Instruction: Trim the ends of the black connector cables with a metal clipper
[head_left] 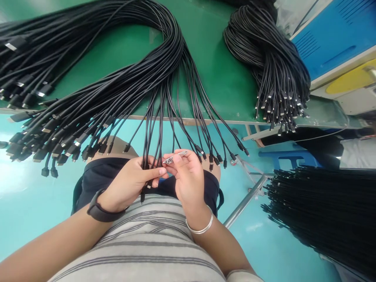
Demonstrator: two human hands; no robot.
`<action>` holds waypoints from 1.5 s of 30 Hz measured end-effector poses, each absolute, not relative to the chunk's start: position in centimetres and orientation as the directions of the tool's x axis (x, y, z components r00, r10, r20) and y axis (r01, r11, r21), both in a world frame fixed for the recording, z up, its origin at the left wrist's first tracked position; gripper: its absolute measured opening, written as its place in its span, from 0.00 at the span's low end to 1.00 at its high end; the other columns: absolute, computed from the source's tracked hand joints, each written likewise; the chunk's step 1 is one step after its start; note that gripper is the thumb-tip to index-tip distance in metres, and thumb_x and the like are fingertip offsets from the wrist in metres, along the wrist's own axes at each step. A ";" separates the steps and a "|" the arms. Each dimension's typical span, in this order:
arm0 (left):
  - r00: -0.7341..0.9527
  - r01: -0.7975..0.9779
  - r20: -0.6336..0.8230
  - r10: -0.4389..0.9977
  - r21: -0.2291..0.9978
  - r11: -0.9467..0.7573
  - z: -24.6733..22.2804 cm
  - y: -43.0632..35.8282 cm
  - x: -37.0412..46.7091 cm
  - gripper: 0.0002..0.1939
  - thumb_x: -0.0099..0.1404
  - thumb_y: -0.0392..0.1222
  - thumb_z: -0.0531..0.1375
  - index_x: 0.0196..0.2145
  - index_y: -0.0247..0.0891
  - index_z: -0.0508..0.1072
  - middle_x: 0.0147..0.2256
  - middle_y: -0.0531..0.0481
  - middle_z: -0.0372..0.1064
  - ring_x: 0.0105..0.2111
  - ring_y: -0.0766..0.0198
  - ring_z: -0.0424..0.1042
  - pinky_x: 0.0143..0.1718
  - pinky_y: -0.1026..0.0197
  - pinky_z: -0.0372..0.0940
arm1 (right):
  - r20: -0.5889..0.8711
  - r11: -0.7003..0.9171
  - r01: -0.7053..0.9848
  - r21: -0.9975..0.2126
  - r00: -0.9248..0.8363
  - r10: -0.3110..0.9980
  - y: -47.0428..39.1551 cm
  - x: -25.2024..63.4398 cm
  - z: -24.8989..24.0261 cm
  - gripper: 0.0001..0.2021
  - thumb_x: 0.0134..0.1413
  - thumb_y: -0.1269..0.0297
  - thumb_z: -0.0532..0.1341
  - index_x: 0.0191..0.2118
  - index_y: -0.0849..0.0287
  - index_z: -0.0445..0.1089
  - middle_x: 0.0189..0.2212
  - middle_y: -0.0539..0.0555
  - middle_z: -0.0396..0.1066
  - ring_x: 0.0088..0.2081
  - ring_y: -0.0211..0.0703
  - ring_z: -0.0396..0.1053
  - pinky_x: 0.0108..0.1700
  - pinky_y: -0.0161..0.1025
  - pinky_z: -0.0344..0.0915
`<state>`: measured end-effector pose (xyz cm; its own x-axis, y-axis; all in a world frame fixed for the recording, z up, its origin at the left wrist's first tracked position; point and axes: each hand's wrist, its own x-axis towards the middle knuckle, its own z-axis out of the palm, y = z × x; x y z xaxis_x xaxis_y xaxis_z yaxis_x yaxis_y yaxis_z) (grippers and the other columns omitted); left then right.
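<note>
My left hand (132, 178) is closed around several black cables (160, 137), with connector ends poking out below the fingers. Between the thumb and fingers of my right hand (189, 176) is a small silver nail clipper (175, 157). Its tip points left, close to my left thumb and a cable there; I cannot tell whether it touches. The cables belong to a large bundle (173, 47) that curves over the green table (205, 58). Its loose plug ends hang past the front edge, on both sides of my hands.
A second cable bundle (264, 51) lies at the table's right, below a blue machine panel (337, 35). Lower right, a dense mass of black cables (323, 211) sits beside a metal rail (245, 201). A blue stool (282, 156) stands behind it.
</note>
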<state>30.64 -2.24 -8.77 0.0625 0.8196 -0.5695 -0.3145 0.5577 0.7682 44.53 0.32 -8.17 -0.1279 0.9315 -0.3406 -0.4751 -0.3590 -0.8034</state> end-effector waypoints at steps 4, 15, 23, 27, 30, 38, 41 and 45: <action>0.061 -0.321 -0.575 0.816 0.763 0.561 -8.8 -2.2 30.6 0.15 0.55 0.44 0.73 0.26 0.35 0.71 0.19 0.54 0.67 0.20 0.70 0.63 0.23 0.67 0.56 | -0.341 -0.356 -0.463 -0.811 -0.119 0.932 0.3 44.4 -8.3 0.10 0.54 0.60 0.69 0.38 0.57 0.70 0.33 0.51 0.79 0.35 0.40 0.79 0.41 0.40 0.79; 0.058 -0.326 -0.578 0.814 0.760 0.562 -8.4 -2.2 30.8 0.15 0.54 0.44 0.73 0.26 0.36 0.72 0.19 0.54 0.66 0.20 0.68 0.63 0.23 0.65 0.56 | -0.345 -0.347 -0.447 -0.824 -0.089 0.934 0.2 44.2 -8.6 0.09 0.55 0.60 0.68 0.37 0.57 0.71 0.32 0.51 0.80 0.32 0.39 0.78 0.37 0.37 0.79; 0.083 -0.280 -0.540 0.837 0.794 0.540 -8.8 -2.3 30.5 0.16 0.54 0.47 0.72 0.28 0.35 0.72 0.24 0.52 0.70 0.22 0.68 0.64 0.24 0.65 0.58 | -0.356 -0.358 -0.464 -0.811 -0.095 0.930 0.1 44.2 -8.4 0.11 0.55 0.58 0.69 0.38 0.57 0.70 0.32 0.52 0.81 0.33 0.42 0.80 0.40 0.40 0.79; 0.033 -0.190 -0.518 0.854 0.836 0.515 -8.7 -2.2 30.6 0.16 0.54 0.46 0.73 0.32 0.35 0.72 0.26 0.53 0.71 0.22 0.68 0.66 0.25 0.65 0.61 | -0.339 -0.365 -0.446 -0.817 -0.142 0.930 0.0 44.2 -8.5 0.12 0.53 0.58 0.70 0.38 0.57 0.70 0.32 0.52 0.80 0.34 0.41 0.79 0.37 0.38 0.78; -0.025 -0.138 -0.530 0.847 0.841 0.523 -8.1 -2.1 30.9 0.15 0.53 0.45 0.72 0.30 0.36 0.72 0.23 0.55 0.70 0.21 0.67 0.67 0.24 0.65 0.61 | -0.329 -0.351 -0.418 -0.838 -0.126 0.936 -0.1 44.1 -8.7 0.12 0.54 0.57 0.69 0.39 0.56 0.70 0.34 0.52 0.81 0.36 0.43 0.79 0.39 0.39 0.78; -0.091 -0.095 -0.526 0.846 0.850 0.519 -7.5 -2.0 31.2 0.15 0.51 0.42 0.72 0.26 0.37 0.69 0.19 0.56 0.70 0.20 0.67 0.67 0.23 0.66 0.60 | -0.313 -0.317 -0.383 -0.868 -0.074 0.947 -0.3 43.9 -8.8 0.11 0.54 0.59 0.69 0.39 0.56 0.70 0.35 0.53 0.81 0.39 0.43 0.79 0.42 0.40 0.77; -0.089 -0.082 -0.522 0.848 0.853 0.516 -7.6 -2.0 31.2 0.15 0.52 0.42 0.72 0.26 0.37 0.69 0.20 0.56 0.70 0.20 0.67 0.67 0.23 0.66 0.60 | -0.316 -0.317 -0.384 -0.867 -0.068 0.946 -0.3 43.8 -8.7 0.11 0.54 0.59 0.69 0.39 0.56 0.70 0.34 0.53 0.80 0.40 0.43 0.79 0.41 0.39 0.77; -0.090 -0.086 -0.524 0.847 0.852 0.517 -7.6 -2.0 31.2 0.15 0.52 0.43 0.72 0.26 0.37 0.69 0.20 0.56 0.70 0.20 0.66 0.67 0.23 0.65 0.60 | -0.308 -0.311 -0.378 -0.872 -0.068 0.949 -0.3 43.8 -8.6 0.10 0.54 0.59 0.68 0.38 0.56 0.69 0.34 0.53 0.80 0.36 0.42 0.79 0.30 0.35 0.76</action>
<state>31.21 -2.05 -7.62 -0.0903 0.8472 -0.5235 -0.0863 0.5171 0.8516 43.78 -0.31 -8.62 -0.0679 0.9488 -0.3084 -0.3775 -0.3105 -0.8724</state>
